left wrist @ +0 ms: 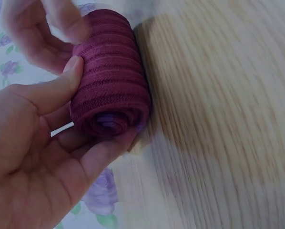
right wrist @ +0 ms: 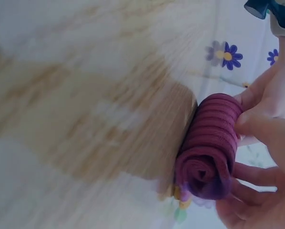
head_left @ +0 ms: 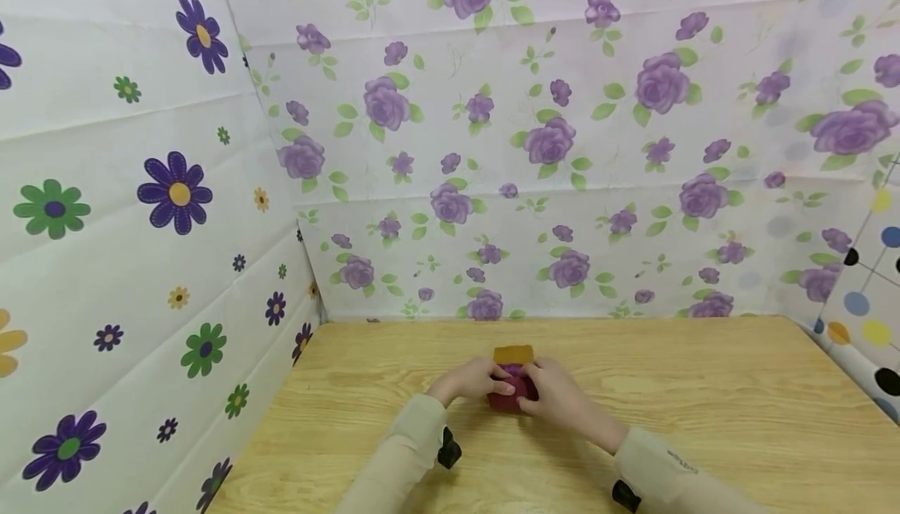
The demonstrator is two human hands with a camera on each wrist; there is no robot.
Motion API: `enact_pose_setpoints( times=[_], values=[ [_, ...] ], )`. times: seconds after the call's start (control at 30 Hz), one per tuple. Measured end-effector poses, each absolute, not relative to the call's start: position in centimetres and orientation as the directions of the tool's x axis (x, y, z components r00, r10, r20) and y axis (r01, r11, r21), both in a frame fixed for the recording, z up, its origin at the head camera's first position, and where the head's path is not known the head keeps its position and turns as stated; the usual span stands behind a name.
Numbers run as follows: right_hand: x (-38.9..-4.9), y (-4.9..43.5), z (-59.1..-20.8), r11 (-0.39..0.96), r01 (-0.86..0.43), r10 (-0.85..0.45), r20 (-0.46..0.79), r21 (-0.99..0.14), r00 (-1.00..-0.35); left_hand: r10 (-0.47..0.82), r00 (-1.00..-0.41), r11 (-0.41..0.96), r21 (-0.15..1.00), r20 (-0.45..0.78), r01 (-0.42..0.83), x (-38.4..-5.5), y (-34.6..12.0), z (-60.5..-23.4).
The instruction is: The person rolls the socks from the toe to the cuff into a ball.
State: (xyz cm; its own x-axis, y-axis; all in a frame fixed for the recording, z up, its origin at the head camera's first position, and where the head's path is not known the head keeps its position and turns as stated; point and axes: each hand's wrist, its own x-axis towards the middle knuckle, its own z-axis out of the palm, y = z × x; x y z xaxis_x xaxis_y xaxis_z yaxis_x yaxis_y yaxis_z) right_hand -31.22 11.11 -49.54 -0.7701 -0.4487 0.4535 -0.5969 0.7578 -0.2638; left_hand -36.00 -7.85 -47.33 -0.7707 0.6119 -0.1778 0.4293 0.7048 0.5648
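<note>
A maroon, ribbed knit roll [head_left: 501, 402] lies on the wooden table between both hands. Purple shows in its spiral end in the left wrist view, and an orange flap [head_left: 514, 355] sticks out behind it in the head view. My left hand [head_left: 473, 381] grips the left side of the knit roll [left wrist: 111, 71], thumb on the ribbed face and fingers at the spiral end. From the other side, my right hand [head_left: 560, 395] holds the roll [right wrist: 211, 129] between thumb and curled fingers. The fingertips of both hands come close together over it.
The wooden table [head_left: 366, 365] extends around the hands. A sheet with purple roses [head_left: 450, 209] hangs behind it, and a daisy-patterned sheet [head_left: 119, 280] stands along the left. Black wrist-worn devices [head_left: 448, 449] sit under the beige sleeves [head_left: 664, 463].
</note>
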Motion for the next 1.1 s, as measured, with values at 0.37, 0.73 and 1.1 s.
enact_pose_setpoints(
  times=[0.37, 0.73, 1.1],
  values=[
    [-30.8, 10.6, -49.7, 0.789, -0.580, -0.491, 0.360, -0.201, -0.793, 0.425, -0.893, 0.693, 0.688, -0.149, 0.215, -35.7, -7.3, -47.5],
    [-32.6, 10.8, -50.6, 0.749, -0.593, -0.488, 0.360, -0.294, -0.795, 0.287, -0.958, 0.603, 0.774, 0.014, 0.192, -35.2, -7.1, -48.3],
    [-34.2, 11.8, -49.8, 0.689, -0.474, -0.435, 0.211, -0.547, -0.875, 0.459, -0.876, 0.605, 0.669, 0.148, 0.431, -35.6, -6.9, -48.4]
  ],
)
